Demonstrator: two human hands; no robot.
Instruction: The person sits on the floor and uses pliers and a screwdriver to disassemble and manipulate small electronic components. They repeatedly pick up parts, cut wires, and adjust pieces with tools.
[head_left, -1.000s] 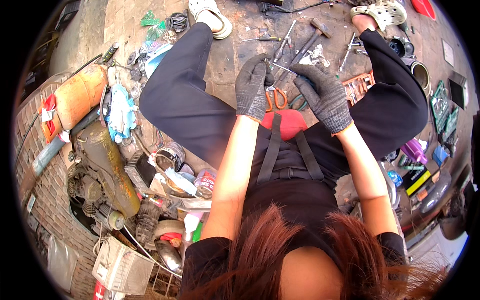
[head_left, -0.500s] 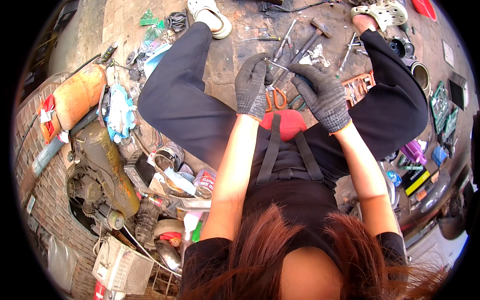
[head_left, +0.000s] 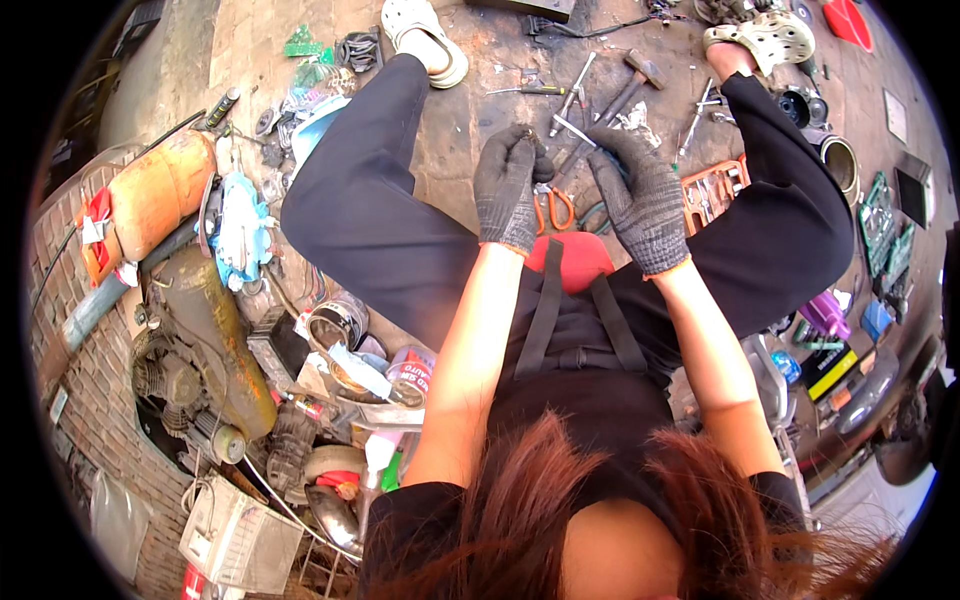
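Slim metal rod held aslant between two gloved hands

The slim metal rod (head_left: 574, 130) lies above the ground, its long axis running diagonally from lower right to upper left. The right hand (head_left: 642, 192) pinches the lower end between thumb and fingers; the free end points forward and left. The left hand (head_left: 507, 190) has its fingers bunched closed around a small piece (head_left: 529, 134), too small to identify. Orange-handled pliers (head_left: 541, 213) and a hammer (head_left: 646, 69) lie beyond.
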